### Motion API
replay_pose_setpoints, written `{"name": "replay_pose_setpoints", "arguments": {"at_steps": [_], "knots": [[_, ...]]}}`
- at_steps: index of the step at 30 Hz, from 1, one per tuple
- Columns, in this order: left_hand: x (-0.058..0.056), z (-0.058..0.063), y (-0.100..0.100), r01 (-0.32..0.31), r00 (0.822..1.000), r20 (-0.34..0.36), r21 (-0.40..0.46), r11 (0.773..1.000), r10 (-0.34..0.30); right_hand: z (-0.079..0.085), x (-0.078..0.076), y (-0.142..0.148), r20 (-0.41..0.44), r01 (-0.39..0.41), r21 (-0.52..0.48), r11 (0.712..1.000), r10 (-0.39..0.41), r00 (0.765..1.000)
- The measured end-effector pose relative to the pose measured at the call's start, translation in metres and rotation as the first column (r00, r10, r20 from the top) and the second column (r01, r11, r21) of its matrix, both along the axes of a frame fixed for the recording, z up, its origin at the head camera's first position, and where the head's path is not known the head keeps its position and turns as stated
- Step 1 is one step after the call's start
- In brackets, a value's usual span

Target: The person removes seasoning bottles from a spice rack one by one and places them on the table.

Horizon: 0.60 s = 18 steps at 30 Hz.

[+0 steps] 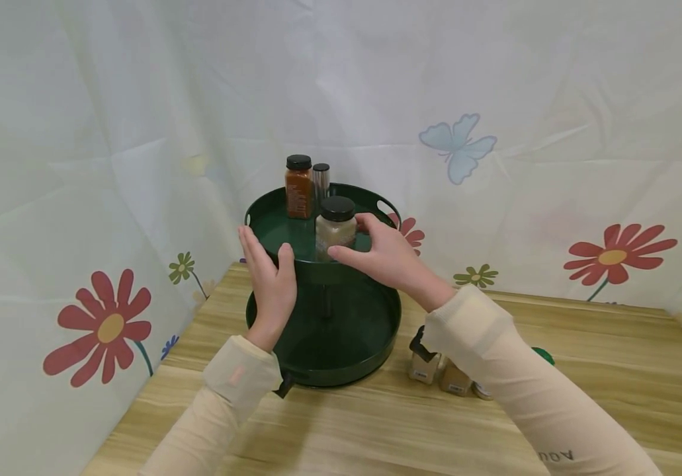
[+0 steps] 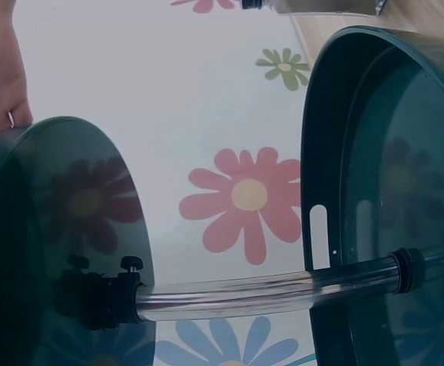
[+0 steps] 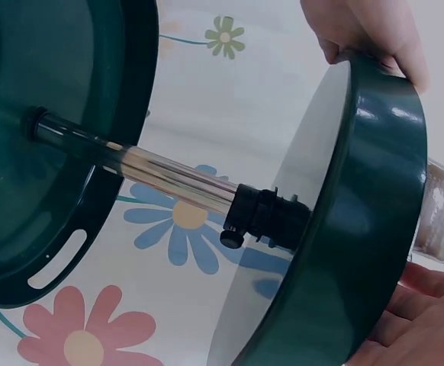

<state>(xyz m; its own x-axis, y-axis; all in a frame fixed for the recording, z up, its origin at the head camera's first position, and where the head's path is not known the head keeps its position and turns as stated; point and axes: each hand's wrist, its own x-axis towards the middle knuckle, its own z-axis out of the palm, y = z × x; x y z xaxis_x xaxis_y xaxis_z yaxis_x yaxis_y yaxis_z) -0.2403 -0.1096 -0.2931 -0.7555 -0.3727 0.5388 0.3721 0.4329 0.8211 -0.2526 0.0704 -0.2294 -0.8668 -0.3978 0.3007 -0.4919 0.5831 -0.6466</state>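
Note:
A two-tier dark green round tray stand [image 1: 329, 272] stands on the table. My right hand [image 1: 393, 256] holds a square clear jar [image 1: 336, 233] with a black lid and pale contents between thumb and fingers, at the upper tray's front. Whether its base touches the tray is hidden. My left hand [image 1: 272, 284] rests against the upper tray's left rim, fingers straight and thumb at the front edge. Behind the jar on that tray stand a reddish-brown spice jar [image 1: 299, 192] and a slim silver container [image 1: 321, 180] with a black top. In the right wrist view the pale jar [image 3: 443, 213] shows beyond the rim.
Several small jars [image 1: 455, 379] lie on the wooden table [image 1: 346, 430] right of the stand, partly hidden by my right sleeve. A green object [image 1: 544, 356] shows behind that sleeve. A clear post [image 2: 268, 296] joins the two trays. A flower-print curtain [image 1: 198, 99] hangs behind.

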Motion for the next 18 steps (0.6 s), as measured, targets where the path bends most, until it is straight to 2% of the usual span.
{"name": "replay_pose_setpoints", "arguments": {"at_steps": [10, 18], "knots": [[0.0, 0.0, 0.0, 0.003, 1.0, -0.002, 0.004, 1.0, -0.003, -0.003, -0.002, -0.007, -0.031, 0.012, -0.005, 1.0, -0.012, 0.999], [0.0, 0.0, 0.0, 0.001, 1.0, -0.002, 0.007, 1.0, -0.001, -0.005, -0.005, -0.011, -0.025, 0.056, -0.002, 0.998, -0.056, 0.998]]}}
